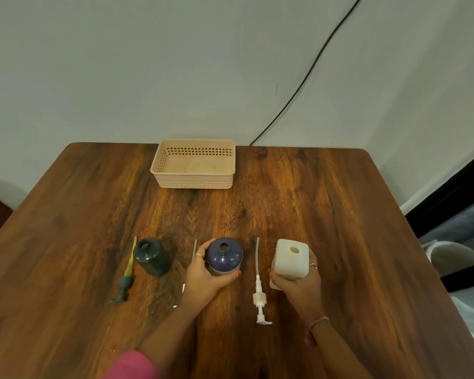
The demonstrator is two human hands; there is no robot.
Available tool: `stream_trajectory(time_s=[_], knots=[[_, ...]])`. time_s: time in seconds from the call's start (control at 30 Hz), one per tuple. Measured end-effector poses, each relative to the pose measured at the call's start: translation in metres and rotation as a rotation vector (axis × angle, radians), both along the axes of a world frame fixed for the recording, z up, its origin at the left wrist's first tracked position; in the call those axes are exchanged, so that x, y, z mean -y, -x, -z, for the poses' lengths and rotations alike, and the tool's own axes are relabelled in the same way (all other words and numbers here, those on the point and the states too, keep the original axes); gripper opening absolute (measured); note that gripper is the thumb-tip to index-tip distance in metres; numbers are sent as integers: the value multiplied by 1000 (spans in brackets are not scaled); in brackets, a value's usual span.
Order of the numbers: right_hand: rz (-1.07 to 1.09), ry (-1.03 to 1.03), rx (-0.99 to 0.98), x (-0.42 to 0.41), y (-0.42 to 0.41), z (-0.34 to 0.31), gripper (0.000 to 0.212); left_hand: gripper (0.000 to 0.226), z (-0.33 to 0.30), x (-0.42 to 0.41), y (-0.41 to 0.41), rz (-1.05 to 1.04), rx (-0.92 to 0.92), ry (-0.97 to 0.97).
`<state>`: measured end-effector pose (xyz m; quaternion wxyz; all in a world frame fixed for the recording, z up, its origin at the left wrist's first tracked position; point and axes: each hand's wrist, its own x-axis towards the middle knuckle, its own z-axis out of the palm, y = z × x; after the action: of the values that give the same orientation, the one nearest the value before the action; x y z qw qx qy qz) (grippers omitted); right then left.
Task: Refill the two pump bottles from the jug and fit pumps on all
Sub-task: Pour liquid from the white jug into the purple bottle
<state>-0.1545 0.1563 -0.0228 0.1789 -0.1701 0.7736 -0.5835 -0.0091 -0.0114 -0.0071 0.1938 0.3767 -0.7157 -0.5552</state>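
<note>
Three open containers stand in a row near the front of the wooden table [312, 192]. A dark green bottle [151, 257] stands at the left, untouched. My left hand [205, 277] grips the blue-purple bottle [224, 255] in the middle. My right hand [298, 283] grips the white jug [290, 257] on the right. A green pump [126, 277] with a yellowish tube lies left of the green bottle. A white pump [259, 294] lies between the blue bottle and the jug. A third pump's tube [194, 250] shows beside my left hand, mostly hidden by my arm.
An empty peach plastic basket [193, 181] sits at the table's far edge by the wall. A black cable [307, 77] runs down the wall behind it. White and dark objects lie off the table's right side.
</note>
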Motion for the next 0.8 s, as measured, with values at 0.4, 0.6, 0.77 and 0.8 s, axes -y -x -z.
stream_trajectory(time_s=[0.4,0.6,0.77,0.8], knots=[[-98,154,-194,51,40,-102,82,89,-88,32,26,-70,-214,135],[-135,193,-357,91,49,-174,80,70,-155,63,36,-106,-262,214],[-180,168,-453,120,50,-222,79,74,-203,88,39,-95,-306,289],[-185,158,-479,126,48,-233,80,75,-211,92,39,-101,-311,305]])
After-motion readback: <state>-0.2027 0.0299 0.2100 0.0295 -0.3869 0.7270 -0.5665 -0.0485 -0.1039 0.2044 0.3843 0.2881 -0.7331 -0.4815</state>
